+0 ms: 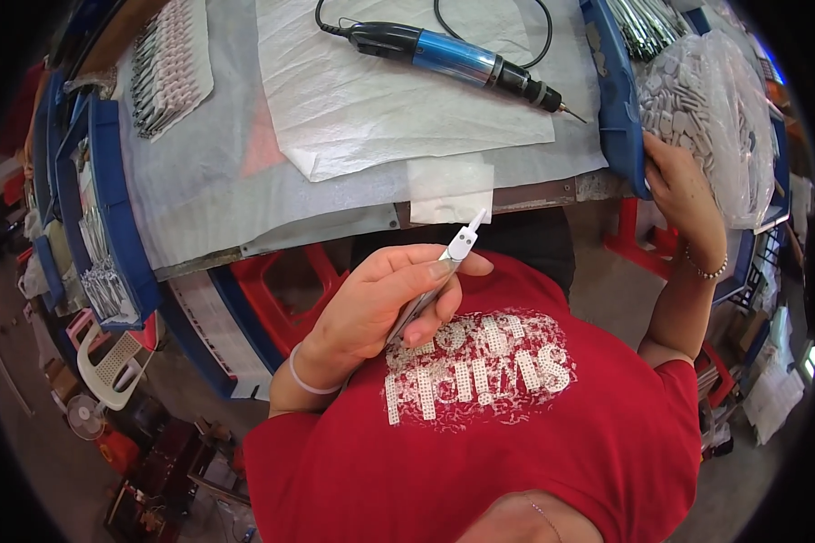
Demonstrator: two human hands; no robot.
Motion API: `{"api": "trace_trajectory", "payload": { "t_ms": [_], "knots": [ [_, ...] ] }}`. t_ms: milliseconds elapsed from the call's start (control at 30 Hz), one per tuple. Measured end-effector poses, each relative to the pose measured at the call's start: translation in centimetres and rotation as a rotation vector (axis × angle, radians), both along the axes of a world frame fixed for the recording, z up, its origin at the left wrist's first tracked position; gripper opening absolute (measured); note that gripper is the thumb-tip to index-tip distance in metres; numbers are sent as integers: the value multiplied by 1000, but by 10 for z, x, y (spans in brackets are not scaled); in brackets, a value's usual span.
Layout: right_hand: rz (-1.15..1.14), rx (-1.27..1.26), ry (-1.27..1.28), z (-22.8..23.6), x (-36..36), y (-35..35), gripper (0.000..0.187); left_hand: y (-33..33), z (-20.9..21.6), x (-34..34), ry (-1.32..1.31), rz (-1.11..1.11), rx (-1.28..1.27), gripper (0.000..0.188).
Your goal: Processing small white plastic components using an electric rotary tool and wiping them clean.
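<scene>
My left hand (398,294) is in front of the bench's near edge, its fingers closed around a slim metal-handled tool (463,242). The tool's white head has two dark dots and a narrow white tip pointing up toward the bench. Over at the right, my right hand (686,190) is against the near end of a blue bin (620,100), its fingers curled at the bin's wall and partly hidden. Beside that hand sits a clear plastic bag (733,136) of small white plastic parts. A blue and black electric screwdriver (457,61) lies on the bench, bit toward the right.
White sheets (389,118) cover the bench. A row of metal and white pieces (167,68) lies at the far left. Another blue bin (122,208) with metal parts stands at the left edge. Thin metal rods (647,25) fill the far right bin. Red stools (285,290) stand below.
</scene>
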State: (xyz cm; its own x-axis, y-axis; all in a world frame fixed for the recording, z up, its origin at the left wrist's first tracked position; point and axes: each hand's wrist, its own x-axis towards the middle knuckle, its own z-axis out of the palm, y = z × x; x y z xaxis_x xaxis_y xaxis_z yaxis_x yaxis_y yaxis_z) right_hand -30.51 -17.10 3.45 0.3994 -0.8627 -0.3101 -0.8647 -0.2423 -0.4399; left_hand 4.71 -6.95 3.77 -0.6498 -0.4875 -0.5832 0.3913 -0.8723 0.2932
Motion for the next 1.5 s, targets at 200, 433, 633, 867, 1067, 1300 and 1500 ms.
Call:
{"api": "trace_trajectory", "payload": {
  "t_ms": [200, 433, 633, 867, 1067, 1300, 1500],
  "knots": [
    [-69, -164, -3, 27, 16, 19, 22, 2, -5, 7, 10, 36, 8, 32],
    [-115, -43, 51, 43, 40, 25, 19, 2, -10, 20, -4, 58, -31, 32],
    [-377, -429, -158, 57, 97, 26, 18, 0, -13, 32, -45, 97, -85, 33],
    [47, -477, -152, -26, 179, -35, 43, 1, -10, 50, -71, 137, -70, 33],
    [41, -416, -78, -44, 188, -51, 51, -4, -9, 66, -99, 189, -59, 34],
    [30, -391, -126, -32, 185, -51, 57, -16, -12, 71, -92, 184, -54, 35],
    [-473, -22, -856, 6, 151, -32, 68, -23, -8, 66, -159, 155, -85, 36]
  ]
}}
